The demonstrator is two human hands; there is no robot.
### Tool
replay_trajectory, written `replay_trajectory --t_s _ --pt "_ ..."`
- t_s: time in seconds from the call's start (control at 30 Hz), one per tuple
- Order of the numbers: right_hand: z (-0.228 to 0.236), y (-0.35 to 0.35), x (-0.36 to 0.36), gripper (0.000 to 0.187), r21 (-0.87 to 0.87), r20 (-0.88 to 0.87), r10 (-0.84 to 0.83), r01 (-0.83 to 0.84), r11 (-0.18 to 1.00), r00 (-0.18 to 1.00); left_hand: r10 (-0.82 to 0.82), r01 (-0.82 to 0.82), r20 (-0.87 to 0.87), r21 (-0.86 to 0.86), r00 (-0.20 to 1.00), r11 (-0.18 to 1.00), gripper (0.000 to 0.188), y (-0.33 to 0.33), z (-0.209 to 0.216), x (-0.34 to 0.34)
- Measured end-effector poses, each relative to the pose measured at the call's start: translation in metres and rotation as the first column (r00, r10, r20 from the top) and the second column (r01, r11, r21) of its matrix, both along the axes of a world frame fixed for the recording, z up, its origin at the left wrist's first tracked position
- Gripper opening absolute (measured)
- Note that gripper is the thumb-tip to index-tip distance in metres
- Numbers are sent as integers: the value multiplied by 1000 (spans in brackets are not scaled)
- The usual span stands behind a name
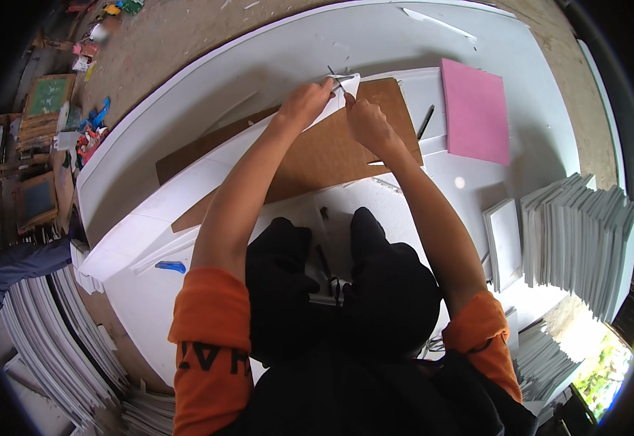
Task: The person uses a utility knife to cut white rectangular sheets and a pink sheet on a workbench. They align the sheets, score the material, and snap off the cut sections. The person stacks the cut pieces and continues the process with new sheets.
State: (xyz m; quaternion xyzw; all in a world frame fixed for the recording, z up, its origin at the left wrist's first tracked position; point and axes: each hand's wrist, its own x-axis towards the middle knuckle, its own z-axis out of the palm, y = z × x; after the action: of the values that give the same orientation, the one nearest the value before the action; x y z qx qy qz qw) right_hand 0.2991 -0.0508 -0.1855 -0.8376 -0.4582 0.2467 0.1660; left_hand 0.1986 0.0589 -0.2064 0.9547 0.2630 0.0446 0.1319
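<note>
A long white strip (208,173) slants across a brown board (317,160), its far end narrowing to a tip. My left hand (307,105) is closed on the strip near that end. Just right of it, my right hand (368,122) grips a thin dark tool (340,85) whose end crosses the strip's tip. The tool's kind is too small to make out. Beside my right hand, a dark pen-like stick (426,122) lies at the brown board's right edge.
A pink rectangular sheet (475,111) lies on the large white panel (208,83) beneath everything. Stacks of white boards stand at right (575,236) and lower left (59,341). A blue piece (170,267) lies left of my legs; a white sliver (440,24) lies at the far side.
</note>
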Motion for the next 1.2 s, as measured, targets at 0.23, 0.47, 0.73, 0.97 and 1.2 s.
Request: replay_trajectory --t_s 0.23,0.47,0.73,0.97,1.2 --pt "-30 21 4 51 -17 126 113 -112 994 986 44 -46 58 29 997 999 27 -3 -4 3" --pt "7 -9 -5 51 -3 -90 -23 23 1000 996 100 -101 21 33 995 994 31 -4 -3 5" --pt "9 -20 -2 52 -116 -168 -97 78 990 981 12 -11 -26 53 1000 999 30 -2 0 5" --pt "7 -6 -2 53 -103 -217 -99 79 992 971 29 -29 -4 56 1000 998 28 3 -2 3" --pt "-21 -13 13 28 87 555 354 -476 875 753 83 -85 97 17 992 996 31 8 -6 2"
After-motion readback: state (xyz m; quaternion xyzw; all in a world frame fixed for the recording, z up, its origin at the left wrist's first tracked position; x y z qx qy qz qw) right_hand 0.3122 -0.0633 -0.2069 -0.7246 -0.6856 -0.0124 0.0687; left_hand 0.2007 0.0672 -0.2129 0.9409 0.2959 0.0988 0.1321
